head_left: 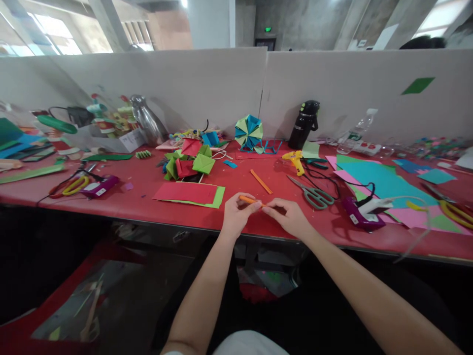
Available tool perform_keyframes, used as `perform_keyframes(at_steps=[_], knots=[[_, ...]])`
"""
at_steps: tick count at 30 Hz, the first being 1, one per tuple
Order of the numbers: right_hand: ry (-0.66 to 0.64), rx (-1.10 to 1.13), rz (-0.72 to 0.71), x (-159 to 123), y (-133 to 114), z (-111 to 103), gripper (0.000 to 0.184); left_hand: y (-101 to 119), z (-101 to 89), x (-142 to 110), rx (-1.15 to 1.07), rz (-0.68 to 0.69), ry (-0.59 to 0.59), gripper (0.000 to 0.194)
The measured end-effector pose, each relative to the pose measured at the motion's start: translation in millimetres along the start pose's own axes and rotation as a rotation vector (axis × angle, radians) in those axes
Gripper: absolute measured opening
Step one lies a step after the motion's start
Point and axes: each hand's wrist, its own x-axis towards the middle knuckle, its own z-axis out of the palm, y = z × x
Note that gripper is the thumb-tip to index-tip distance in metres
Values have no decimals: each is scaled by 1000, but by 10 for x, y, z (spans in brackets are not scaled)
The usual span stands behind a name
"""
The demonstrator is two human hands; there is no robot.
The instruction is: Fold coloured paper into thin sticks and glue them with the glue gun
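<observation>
Just above the front of the red table, my left hand point(236, 212) is closed around an orange paper strip point(247, 199), which looks folded or rolled. The fingertips of my right hand point(290, 213) pinch the strip's right end, and the two hands nearly meet there. Another orange paper strip point(261, 181) lies flat on the table just beyond them. To the left of my left hand rests a stack of red paper point(186, 193) over green sheets. Green-handled scissors point(314, 195) lie open to the right of my right hand.
A yellow glue gun point(294, 160), a purple power strip point(364, 214) and coloured paper sheets point(380, 180) lie to the right. Folded green and red paper pieces point(190, 162), a paper wheel point(249, 133) and a black bottle point(304, 125) stand farther back, before a partition point(166, 79).
</observation>
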Motion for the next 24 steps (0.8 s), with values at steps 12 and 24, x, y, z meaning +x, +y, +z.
perform_keyframes(at_steps=[12,24], knots=[[20,128,183,66,54,-78,32,57,-73,36,-68,-59,60,42],[-103,26,78,64,49,-104,32,105,-135,67,-68,-48,57,50]])
